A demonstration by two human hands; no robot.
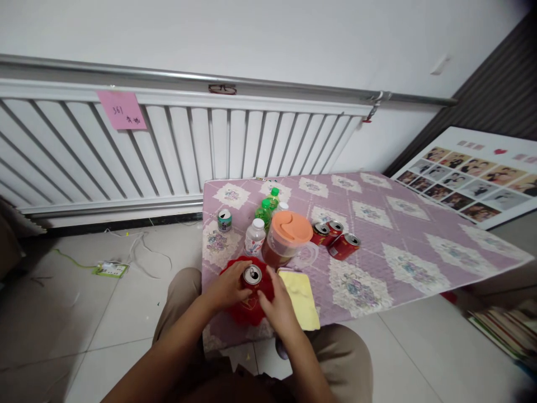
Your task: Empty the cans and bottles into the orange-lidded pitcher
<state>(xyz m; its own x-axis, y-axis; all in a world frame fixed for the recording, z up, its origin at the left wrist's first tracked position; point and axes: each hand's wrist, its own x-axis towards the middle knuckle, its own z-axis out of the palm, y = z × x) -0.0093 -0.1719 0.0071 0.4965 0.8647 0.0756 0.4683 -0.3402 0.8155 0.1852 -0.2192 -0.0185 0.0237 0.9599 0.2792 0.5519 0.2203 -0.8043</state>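
Both hands met over a can [252, 275] at the near edge of the table [377, 263]. The left hand [229, 289] curled around the can's left side, fingers closed against it, and the right hand [279, 305] wrapped its right side, thumb up near the rim. The can stood upright, silver top showing with its tab, the opening looking dark; its body was mostly hidden by the fingers. It sat on a red cloth [247, 310] bunched beneath it.

Just right of the can lay a yellow cloth [302, 298], flat on the table. Just beyond the can stood a jug [284, 242] with a clear body, an orange lid and a handle on its right; dark reddish liquid filled its lower part. Left of the jug stood a small white bottle [254, 236] with a white cap, its contents not clear from here. Right of the jug, three red cans [335, 238] huddled together, at least one tipped on its side. Behind the jug were green bottles [267, 208], capped. Farther left of the jug stood a small tin [224, 220] with a silver top. Beyond the table ran a white radiator [176, 145] bearing a pink note [121, 109].
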